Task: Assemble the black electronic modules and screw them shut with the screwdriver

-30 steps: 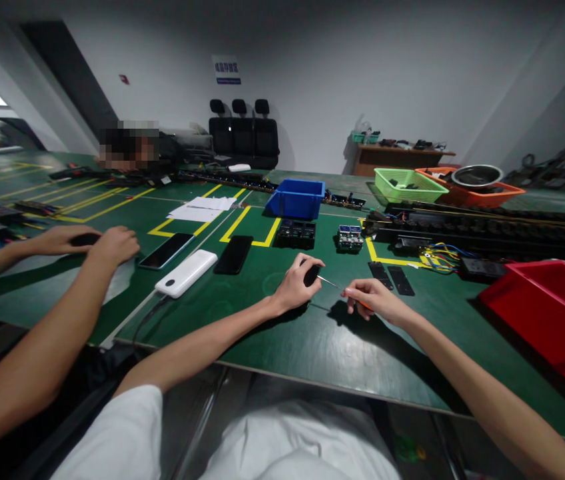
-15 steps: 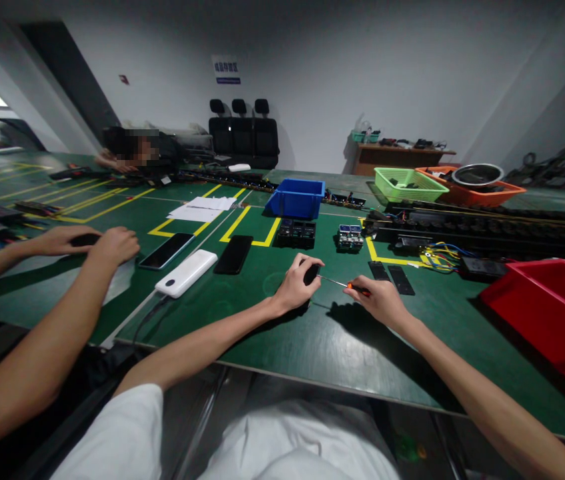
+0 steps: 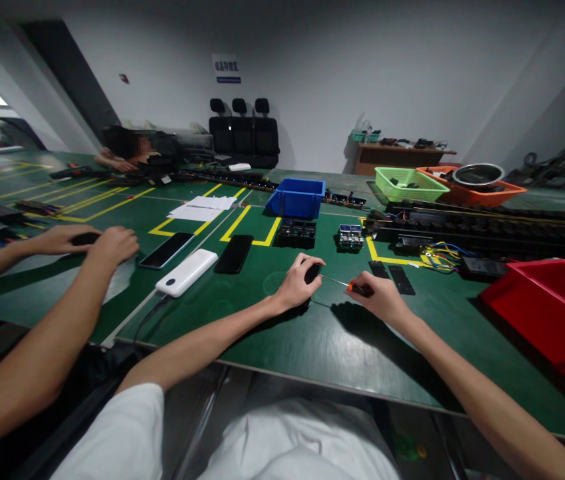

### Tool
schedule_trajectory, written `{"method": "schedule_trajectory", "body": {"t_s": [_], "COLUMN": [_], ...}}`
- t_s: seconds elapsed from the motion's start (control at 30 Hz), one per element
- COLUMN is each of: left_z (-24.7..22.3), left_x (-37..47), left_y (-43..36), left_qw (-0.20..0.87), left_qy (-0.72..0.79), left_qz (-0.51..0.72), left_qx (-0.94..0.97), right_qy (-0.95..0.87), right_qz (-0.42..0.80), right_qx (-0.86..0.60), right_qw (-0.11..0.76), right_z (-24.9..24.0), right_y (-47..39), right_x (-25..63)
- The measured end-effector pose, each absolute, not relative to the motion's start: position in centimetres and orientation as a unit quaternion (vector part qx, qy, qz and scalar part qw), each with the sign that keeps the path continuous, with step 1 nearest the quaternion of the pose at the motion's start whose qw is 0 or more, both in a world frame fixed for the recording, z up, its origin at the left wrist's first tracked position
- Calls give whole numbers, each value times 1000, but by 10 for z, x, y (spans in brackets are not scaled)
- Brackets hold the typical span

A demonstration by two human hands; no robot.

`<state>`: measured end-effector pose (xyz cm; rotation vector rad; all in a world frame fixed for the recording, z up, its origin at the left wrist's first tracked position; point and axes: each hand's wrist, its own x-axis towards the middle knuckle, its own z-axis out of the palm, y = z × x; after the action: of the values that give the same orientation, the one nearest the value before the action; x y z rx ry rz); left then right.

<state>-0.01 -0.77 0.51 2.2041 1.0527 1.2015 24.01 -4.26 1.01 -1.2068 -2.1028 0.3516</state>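
My left hand (image 3: 298, 283) is closed around a small black part (image 3: 312, 272), its fingers over the top and side, just above the green table (image 3: 282, 333). Most of that part is hidden by the fingers. My right hand (image 3: 380, 297) grips a screwdriver (image 3: 337, 281) with an orange and black handle. The thin shaft points left, and its tip meets the black part or lies right beside it. Beyond my hands sit a small silver-and-black module (image 3: 350, 237) and a larger black module (image 3: 296, 233). Two flat black plates (image 3: 402, 280) lie past my right hand.
A black phone (image 3: 235, 254), a white power bank (image 3: 187, 273) with a cable and another phone (image 3: 167, 251) lie left. A blue bin (image 3: 296, 198) stands behind, a red bin (image 3: 547, 313) at right. A neighbour's hands (image 3: 112, 245) work at far left.
My right hand has turned slightly around the screwdriver handle, its fingers shifting a little. My left hand and the black part stay almost in place.
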Motion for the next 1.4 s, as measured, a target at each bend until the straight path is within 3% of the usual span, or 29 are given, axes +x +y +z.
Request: {"method": "schedule_trajectory", "body": {"t_s": [0.1,0.17,0.4,0.5,0.6,0.7,0.8,0.93,1.07,1.27,1.4], "left_z": [3,3,6,6,6,5,4,3,5,8,8], "left_x": [0,0,-3,-3,-2,-1,-1,-1,-2,-4,-4], "left_y": [-6,-7,-11,-11,-10,-7,-6,-7,-9,-10,-9], "left_qw": [208,205,191,194,200,205,211,210,194,176,182], "left_qy": [380,381,364,355,356,365,373,380,378,364,354], "left_qz": [436,437,438,437,438,439,436,434,437,434,432], "left_qx": [789,789,799,803,801,795,791,789,793,805,809], "right_qy": [-837,-830,-680,-636,-679,-768,-819,-844,-820,-686,-660], "right_qz": [27,30,471,545,467,259,90,20,125,479,522], "right_qx": [-447,-454,-469,-465,-481,-476,-463,-449,-465,-456,-455], "right_qw": [315,321,311,286,299,342,327,292,310,305,291], "right_z": [10,12,21,19,15,11,8,8,11,16,16], "right_y": [-45,-47,-46,-44,-42,-43,-43,-45,-47,-45,-43], "right_x": [241,239,232,232,233,234,238,242,238,232,233]}}
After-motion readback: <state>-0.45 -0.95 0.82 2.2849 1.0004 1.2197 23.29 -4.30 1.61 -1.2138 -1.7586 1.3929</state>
